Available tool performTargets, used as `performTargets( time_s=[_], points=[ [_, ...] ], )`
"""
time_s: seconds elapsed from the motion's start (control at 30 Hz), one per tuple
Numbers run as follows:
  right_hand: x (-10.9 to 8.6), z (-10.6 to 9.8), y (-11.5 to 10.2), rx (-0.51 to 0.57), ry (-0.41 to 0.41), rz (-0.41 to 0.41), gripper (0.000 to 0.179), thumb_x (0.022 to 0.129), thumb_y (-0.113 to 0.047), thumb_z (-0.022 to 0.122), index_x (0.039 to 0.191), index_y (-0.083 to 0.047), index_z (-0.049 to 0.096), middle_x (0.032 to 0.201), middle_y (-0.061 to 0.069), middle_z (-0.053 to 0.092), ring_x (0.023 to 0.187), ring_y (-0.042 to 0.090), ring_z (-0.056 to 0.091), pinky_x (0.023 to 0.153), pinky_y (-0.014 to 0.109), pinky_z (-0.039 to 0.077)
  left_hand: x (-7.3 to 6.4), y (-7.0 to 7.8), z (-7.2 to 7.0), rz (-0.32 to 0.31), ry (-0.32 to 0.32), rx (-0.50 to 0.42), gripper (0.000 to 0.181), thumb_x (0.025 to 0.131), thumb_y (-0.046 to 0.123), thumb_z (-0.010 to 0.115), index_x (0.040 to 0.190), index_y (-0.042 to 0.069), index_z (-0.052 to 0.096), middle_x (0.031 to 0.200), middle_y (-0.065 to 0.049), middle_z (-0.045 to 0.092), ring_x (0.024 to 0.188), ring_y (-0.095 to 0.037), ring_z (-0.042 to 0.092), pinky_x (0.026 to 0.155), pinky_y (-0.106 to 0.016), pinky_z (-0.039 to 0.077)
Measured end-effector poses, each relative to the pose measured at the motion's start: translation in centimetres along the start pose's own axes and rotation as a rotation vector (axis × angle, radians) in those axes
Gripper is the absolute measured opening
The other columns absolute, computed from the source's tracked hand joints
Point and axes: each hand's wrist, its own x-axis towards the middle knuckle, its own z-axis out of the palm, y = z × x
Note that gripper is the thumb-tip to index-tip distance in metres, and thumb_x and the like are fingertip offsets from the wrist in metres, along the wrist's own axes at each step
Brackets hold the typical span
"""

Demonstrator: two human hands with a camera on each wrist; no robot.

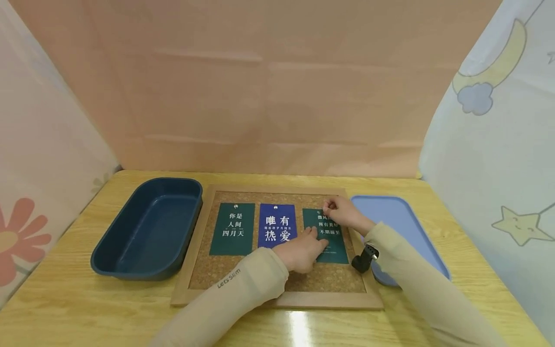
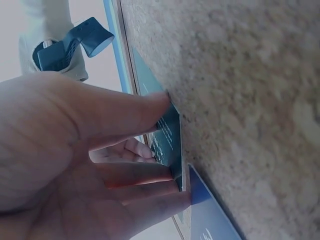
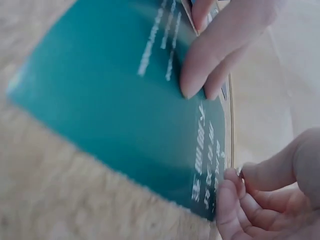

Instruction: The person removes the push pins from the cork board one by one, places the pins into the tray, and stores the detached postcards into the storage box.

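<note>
A corkboard (image 1: pixel 234 274) with a wooden frame lies on the table. At its right side is a green card (image 1: pixel 334 253) with white Chinese writing. My left hand (image 1: pixel 299 253) rests extended fingertips on this card, holding it against the cork. Up at the card's top edge, my right hand (image 1: pixel 344 212) pinches a small shiny push pin (image 3: pixel 239 173) between thumb and forefinger; the fingers hide most of it. A blue card (image 1: pixel 277 212) in the middle and another green card (image 1: pixel 236 245) at left each have a pin at the top.
A deep dark-blue bin (image 1: pixel 147 231) stands left of the board. To the right, a light-blue tray (image 1: pixel 390 207) lies partly under the right forearm. Wooden table (image 1: pixel 108 318) surface shows in front, and a peach cloth (image 1: pixel 269 96) hangs behind.
</note>
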Motion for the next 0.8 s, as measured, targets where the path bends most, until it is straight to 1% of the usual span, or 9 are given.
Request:
performTargets(
  time_s=[0.17,0.23,0.33,0.4,0.57,0.8],
  points=[
    [-0.5,-0.1,0.7,0.025,0.048,0.043,0.017,0.098,-0.012,0.052,0.104,0.002,0.059,0.098,0.019,0.062,0.085,0.027,0.059,0.071,0.038,0.048,0.0,0.0,0.3,-0.005,-0.003,-0.011,0.056,0.092,0.011,0.062,0.145,0.015,0.043,0.155,-0.019,0.027,0.144,-0.032,0.024,0.113,-0.037,0.031],
    [-0.6,-0.4,0.9,0.027,0.067,0.044,0.020,0.098,-0.013,0.052,0.107,0.003,0.060,0.100,0.020,0.063,0.088,0.030,0.060,0.074,0.041,0.050,0.0,0.0,0.3,-0.009,-0.006,-0.020,0.057,0.092,0.010,0.062,0.145,0.015,0.042,0.155,-0.019,0.025,0.145,-0.032,0.023,0.114,-0.038,0.030],
    [-0.8,-0.9,1.2,0.008,0.102,0.032,0.021,0.098,-0.012,0.052,0.107,0.004,0.061,0.099,0.021,0.064,0.091,0.032,0.061,0.076,0.044,0.050,0.0,0.0,0.2,-0.017,-0.006,-0.030,0.057,0.093,0.010,0.060,0.146,0.015,0.041,0.156,-0.019,0.024,0.146,-0.031,0.021,0.114,-0.038,0.029],
    [-0.9,-1.2,1.6,0.000,0.116,0.033,0.020,0.097,-0.012,0.052,0.107,0.004,0.062,0.098,0.020,0.064,0.089,0.032,0.061,0.076,0.043,0.050,-0.1,0.0,0.2,-0.024,-0.006,-0.034,0.057,0.093,0.009,0.060,0.146,0.016,0.040,0.156,-0.018,0.023,0.146,-0.031,0.020,0.115,-0.037,0.028],
    [-1.4,-2.1,2.4,-0.012,0.123,0.044,0.020,0.097,-0.011,0.053,0.106,0.004,0.062,0.097,0.020,0.064,0.087,0.031,0.061,0.072,0.041,0.050,-0.1,0.0,0.2,-0.031,-0.006,-0.036,0.057,0.093,0.009,0.060,0.146,0.016,0.041,0.156,-0.018,0.024,0.146,-0.031,0.021,0.115,-0.037,0.027],
    [-2.4,-3.1,3.4,-0.034,0.150,0.046,0.019,0.096,-0.011,0.054,0.103,0.004,0.063,0.094,0.020,0.065,0.084,0.029,0.061,0.067,0.036,0.049,-0.1,0.1,0.2,0.001,0.013,-0.019,0.055,0.093,0.007,0.058,0.145,0.012,0.042,0.155,-0.022,0.025,0.145,-0.033,0.022,0.115,-0.039,0.027]
  ],
)
